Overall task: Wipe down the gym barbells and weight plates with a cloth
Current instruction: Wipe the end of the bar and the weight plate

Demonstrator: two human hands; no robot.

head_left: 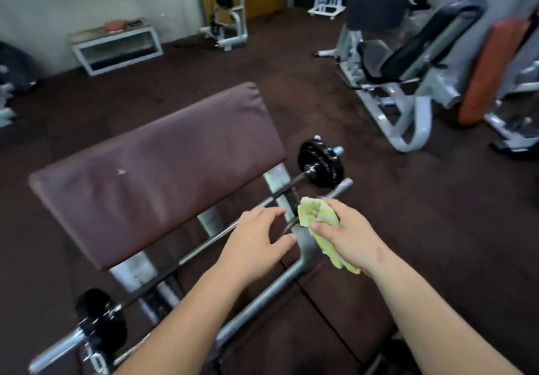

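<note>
Barbell [201, 248] runs diagonally beside a maroon pad [157, 170], w/ black far plate [320, 164] sharp and near plate [102, 320] blurred. Right hand [347, 236] grips a bunched yellow-green cloth [315, 211] next to the bar. Left hand [256, 242] is over the bar, fingers loosely spread. Contact unclear; bar's middle is hidden.

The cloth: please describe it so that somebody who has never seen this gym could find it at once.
Start at the big maroon pad; a barbell with black weight plates lies along its near edge. Toward the barbell's right end, the right hand grips the cloth, bunched up. It is the only pale yellow-green, striped thing among dark plates and the grey frame.
</note>
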